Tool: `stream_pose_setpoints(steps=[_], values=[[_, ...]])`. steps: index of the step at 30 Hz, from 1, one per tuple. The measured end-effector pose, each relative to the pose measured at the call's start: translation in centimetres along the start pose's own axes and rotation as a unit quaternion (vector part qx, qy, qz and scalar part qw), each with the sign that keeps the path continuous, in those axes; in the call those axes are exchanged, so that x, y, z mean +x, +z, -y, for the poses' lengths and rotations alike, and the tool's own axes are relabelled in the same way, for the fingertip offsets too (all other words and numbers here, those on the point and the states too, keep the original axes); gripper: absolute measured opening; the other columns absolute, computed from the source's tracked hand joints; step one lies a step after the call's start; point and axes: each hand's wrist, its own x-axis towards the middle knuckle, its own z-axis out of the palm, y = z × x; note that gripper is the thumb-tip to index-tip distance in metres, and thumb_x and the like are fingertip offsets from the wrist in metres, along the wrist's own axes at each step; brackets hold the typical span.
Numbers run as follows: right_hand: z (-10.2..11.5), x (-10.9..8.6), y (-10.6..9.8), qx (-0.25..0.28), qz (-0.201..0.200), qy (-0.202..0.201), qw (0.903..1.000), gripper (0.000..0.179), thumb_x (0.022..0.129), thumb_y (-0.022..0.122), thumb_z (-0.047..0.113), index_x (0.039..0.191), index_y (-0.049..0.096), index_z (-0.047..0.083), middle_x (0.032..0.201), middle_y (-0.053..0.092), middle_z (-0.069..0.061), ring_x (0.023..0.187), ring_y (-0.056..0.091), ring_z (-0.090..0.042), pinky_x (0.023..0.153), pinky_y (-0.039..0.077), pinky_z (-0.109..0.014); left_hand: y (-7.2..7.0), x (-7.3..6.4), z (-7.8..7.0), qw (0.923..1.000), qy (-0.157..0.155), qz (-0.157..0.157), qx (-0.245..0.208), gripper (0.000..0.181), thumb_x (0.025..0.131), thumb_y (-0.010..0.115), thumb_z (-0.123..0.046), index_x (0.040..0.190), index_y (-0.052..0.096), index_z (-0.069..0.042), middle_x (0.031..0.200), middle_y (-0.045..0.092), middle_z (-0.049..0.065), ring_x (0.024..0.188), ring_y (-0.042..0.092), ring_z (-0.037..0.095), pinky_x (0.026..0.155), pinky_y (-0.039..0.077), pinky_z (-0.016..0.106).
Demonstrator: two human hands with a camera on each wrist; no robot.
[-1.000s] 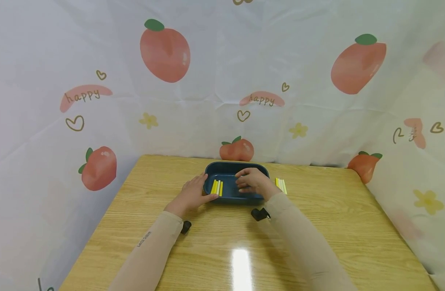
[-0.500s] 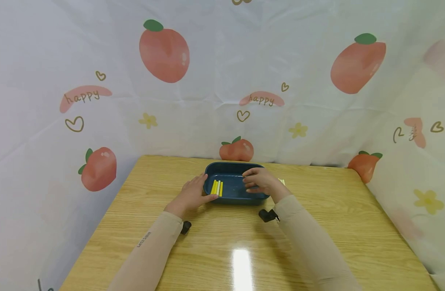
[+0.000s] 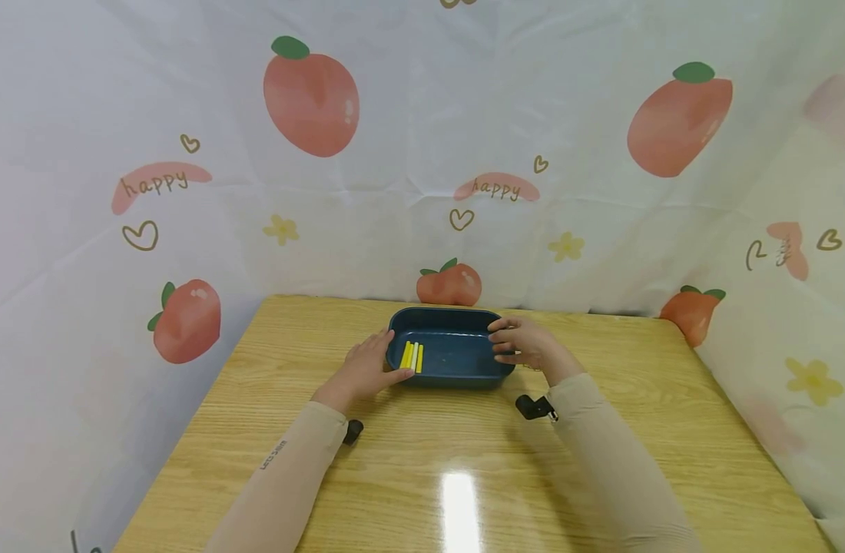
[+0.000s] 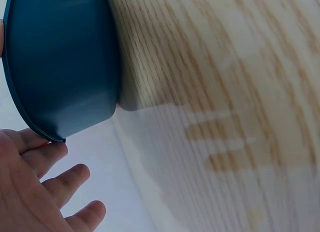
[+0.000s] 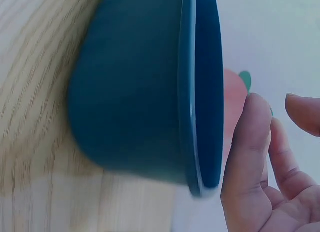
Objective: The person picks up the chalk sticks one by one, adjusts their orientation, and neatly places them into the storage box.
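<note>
While clasping left end of box [image 3: 457,381] with left hand [image 3: 363,370], beside sticks [image 3: 415,358], poising right hand [image 3: 529,346], spread, near right end.

Left hand [image 3: 367,366]: at left end of blue tray [image 3: 457,382], thumb spread from fingers, fingertips touching rim, some fingers reaching past it, fairly straight. Left forearm [image 3: 284,476] sleeved, slants up from near-left of tray. Right hand [image 3: 531,344]: at tray's right end, fingers parted, loosely bent; contact unclear. Right forearm [image 3: 612,461] sleeved, from near-right.
</note>
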Motion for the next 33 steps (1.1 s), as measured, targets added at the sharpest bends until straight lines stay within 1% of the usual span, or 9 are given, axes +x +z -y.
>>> stream_pose_setpoints(steps=[4,8,11,15,20,24,27,30,33], values=[[-0.4,-0.3,-1.2,-0.007,-0.006,-0.002,1.0000,0.039,0.104,0.053,0.011,0.138,0.044,-0.005,0.112,0.055,-0.013,0.081,0.058,-0.018,0.077,0.057,-0.032,0.0,0.0,0.0,1.0000,0.002,0.000,-0.001,0.099,0.091,0.062,-0.062,0.160,0.022,-0.005,0.166,0.019,0.013,0.151,0.019,0.035,0.120,0.014,0.059],[-0.6,-0.7,-2.3,-0.005,-0.010,-0.001,0.9999,0.044,0.104,0.053,0.012,0.142,0.040,-0.007,0.121,0.052,-0.016,0.087,0.058,-0.019,0.082,0.056,-0.036,0.0,0.0,0.0,1.0000,0.002,-0.001,-0.003,0.098,0.091,0.063,-0.062,0.160,0.022,-0.005,0.165,0.020,0.014,0.151,0.020,0.035,0.120,0.014,0.059],[-0.9,-0.9,-2.9,-0.006,-0.014,0.001,0.9999,0.044,0.104,0.053,0.012,0.142,0.041,-0.006,0.122,0.053,-0.016,0.093,0.060,-0.020,0.084,0.056,-0.038,0.0,-0.1,-0.1,1.0000,-0.001,-0.002,-0.003,0.098,0.091,0.062,-0.062,0.160,0.021,-0.005,0.165,0.020,0.014,0.151,0.020,0.035,0.120,0.014,0.059],[-1.3,-1.1,-3.6,-0.009,-0.025,0.003,0.9996,0.041,0.103,0.054,0.011,0.139,0.044,-0.006,0.115,0.056,-0.010,0.095,0.060,-0.021,0.084,0.056,-0.037,-0.2,-0.3,-0.2,1.0000,-0.003,-0.002,-0.004,0.098,0.091,0.063,-0.062,0.160,0.021,-0.005,0.165,0.019,0.014,0.151,0.019,0.035,0.120,0.014,0.058],[-1.6,-1.5,-4.6,-0.015,-0.035,-0.001,0.9993,0.037,0.104,0.053,0.012,0.136,0.046,-0.003,0.122,0.053,-0.012,0.099,0.059,-0.023,0.085,0.056,-0.035,-0.1,-0.3,-0.1,1.0000,-0.004,-0.001,-0.001,0.098,0.091,0.062,-0.062,0.160,0.021,-0.006,0.166,0.019,0.013,0.151,0.019,0.034,0.120,0.014,0.058],[-2.0,-1.7,-5.5,-0.028,-0.045,-0.002,0.9986,0.036,0.105,0.052,0.014,0.136,0.046,-0.003,0.124,0.054,-0.012,0.095,0.061,-0.019,0.083,0.056,-0.032,-0.1,-0.2,-0.1,1.0000,-0.004,0.000,0.000,0.098,0.091,0.062,-0.062,0.160,0.021,-0.006,0.166,0.019,0.013,0.151,0.019,0.034,0.120,0.014,0.058],[-2.5,-1.7,-6.1,-0.035,-0.051,0.002,0.9981,0.036,0.105,0.052,0.014,0.136,0.046,-0.003,0.120,0.055,-0.009,0.091,0.061,-0.016,0.082,0.056,-0.031,-0.1,-0.2,-0.1,1.0000,-0.004,0.001,0.000,0.098,0.091,0.062,-0.062,0.160,0.021,-0.005,0.166,0.018,0.013,0.151,0.019,0.035,0.120,0.014,0.058],[-3.0,-1.6,-6.6,-0.033,-0.062,0.011,0.9975,0.033,0.104,0.052,0.013,0.133,0.047,-0.003,0.116,0.054,-0.006,0.090,0.060,-0.016,0.080,0.056,-0.031,-0.1,-0.1,-0.1,1.0000,-0.002,0.001,-0.001,0.098,0.091,0.063,-0.061,0.160,0.021,-0.005,0.166,0.018,0.013,0.151,0.019,0.035,0.120,0.013,0.058],[-3.4,-1.5,-6.9,-0.040,-0.069,0.015,0.9967,0.034,0.105,0.051,0.015,0.132,0.047,-0.004,0.116,0.053,-0.007,0.092,0.058,-0.018,0.080,0.055,-0.031,-0.1,0.0,-0.1,1.0000,-0.001,-0.001,-0.003,0.098,0.091,0.063,-0.061,0.160,0.021,-0.005,0.166,0.019,0.014,0.151,0.019,0.035,0.120,0.013,0.058]])
